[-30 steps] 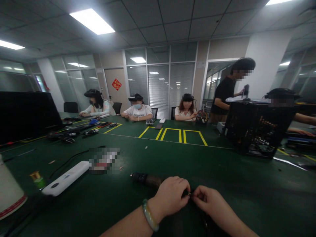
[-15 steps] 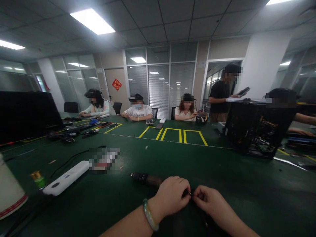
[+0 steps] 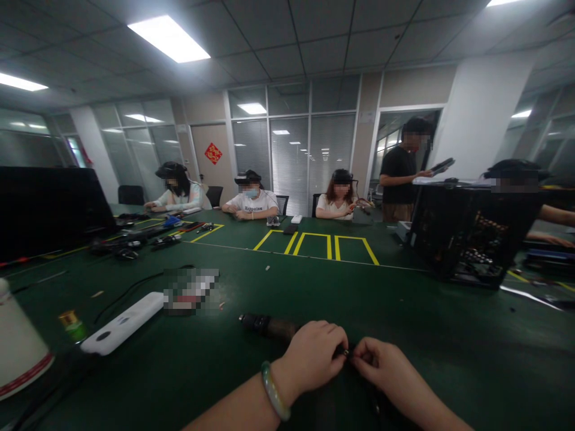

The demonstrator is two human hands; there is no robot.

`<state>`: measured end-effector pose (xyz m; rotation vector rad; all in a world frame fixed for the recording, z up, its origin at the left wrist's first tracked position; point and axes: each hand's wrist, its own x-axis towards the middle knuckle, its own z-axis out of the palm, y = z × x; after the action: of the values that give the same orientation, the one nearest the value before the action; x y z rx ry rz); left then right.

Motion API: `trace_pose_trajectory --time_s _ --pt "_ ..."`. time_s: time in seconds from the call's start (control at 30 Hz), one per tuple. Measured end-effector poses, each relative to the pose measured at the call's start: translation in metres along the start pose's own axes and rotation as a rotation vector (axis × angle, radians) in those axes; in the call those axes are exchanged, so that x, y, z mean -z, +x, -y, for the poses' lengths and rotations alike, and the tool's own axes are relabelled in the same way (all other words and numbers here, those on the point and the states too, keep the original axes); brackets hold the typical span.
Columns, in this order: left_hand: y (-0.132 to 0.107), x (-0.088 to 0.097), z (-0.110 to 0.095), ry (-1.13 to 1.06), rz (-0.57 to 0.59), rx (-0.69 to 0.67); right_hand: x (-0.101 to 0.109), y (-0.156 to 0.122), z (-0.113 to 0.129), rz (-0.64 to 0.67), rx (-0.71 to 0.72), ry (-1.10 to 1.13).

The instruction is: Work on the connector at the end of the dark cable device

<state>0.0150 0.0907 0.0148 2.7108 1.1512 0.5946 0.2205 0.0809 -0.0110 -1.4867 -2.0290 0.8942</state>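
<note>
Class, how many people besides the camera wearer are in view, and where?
5. Across the table, left to right: a seated person, a masked person, a cream-topped person, a standing person. At far right, a partly hidden person behind a black case. Others may be hidden.

Perhaps "Happaiss", blurred, across a white T-shirt [image 3: 258, 202]

Counted on the near side: one left hand [image 3: 314, 354], one right hand [image 3: 384, 366], one small part [image 3: 346, 352], one bracelet [image 3: 275, 392], one dark tool [image 3: 266, 325], one green bottle [image 3: 73, 326] and one cup [image 3: 20, 350]. Elsewhere: five other people [image 3: 258, 203], one black screen [image 3: 54, 212], one computer case [image 3: 458, 239], one red sign [image 3: 212, 153].
</note>
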Motion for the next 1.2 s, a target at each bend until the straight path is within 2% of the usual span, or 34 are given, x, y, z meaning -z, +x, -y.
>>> trace_pose_trajectory --time_s 0.43,0.57,1.2 --pt "-0.0009 0.0022 -0.0017 -0.013 -0.019 -0.026 -0.0004 0.0011 -0.0018 -0.012 0.008 0.002" --pt "-0.0010 0.0038 -0.0027 0.008 -0.016 0.004 -0.0002 0.0010 0.0013 -0.008 0.000 -0.004" --pt "-0.0004 -0.0018 0.0009 0.004 -0.017 -0.037 -0.0026 0.0028 -0.0070 0.005 0.014 0.025"
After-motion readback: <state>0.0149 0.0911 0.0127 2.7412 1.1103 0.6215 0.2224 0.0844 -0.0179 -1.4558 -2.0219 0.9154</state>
